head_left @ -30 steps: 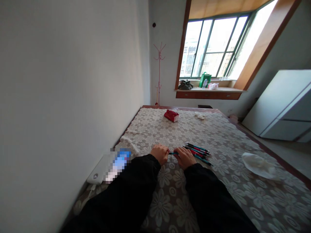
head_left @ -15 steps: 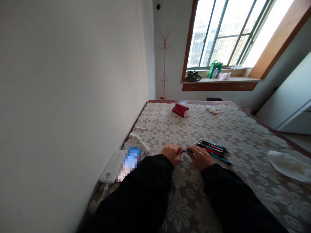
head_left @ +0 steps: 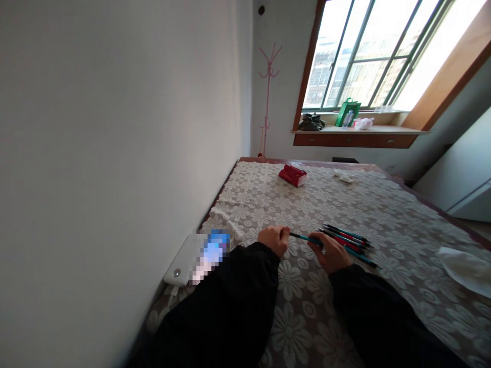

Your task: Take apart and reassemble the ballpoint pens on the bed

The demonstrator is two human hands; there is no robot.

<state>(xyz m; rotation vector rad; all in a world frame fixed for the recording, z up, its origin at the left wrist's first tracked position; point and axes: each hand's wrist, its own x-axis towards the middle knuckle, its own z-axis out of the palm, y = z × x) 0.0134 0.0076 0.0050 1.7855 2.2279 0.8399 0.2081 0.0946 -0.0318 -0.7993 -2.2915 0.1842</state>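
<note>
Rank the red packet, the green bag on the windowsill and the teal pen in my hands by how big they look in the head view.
1. Teal pen, the longest, though nearest the camera.
2. Red packet.
3. Green bag, close to the packet and farthest off, so true size is unsure.

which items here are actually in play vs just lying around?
In play:
- left hand and right hand, both pinching one teal pen between them
- pile of pens beside the right hand

Lying about:
- red packet
- white tissue
- white device by the wall
- green bag on the sill
- pink coat stand
</note>
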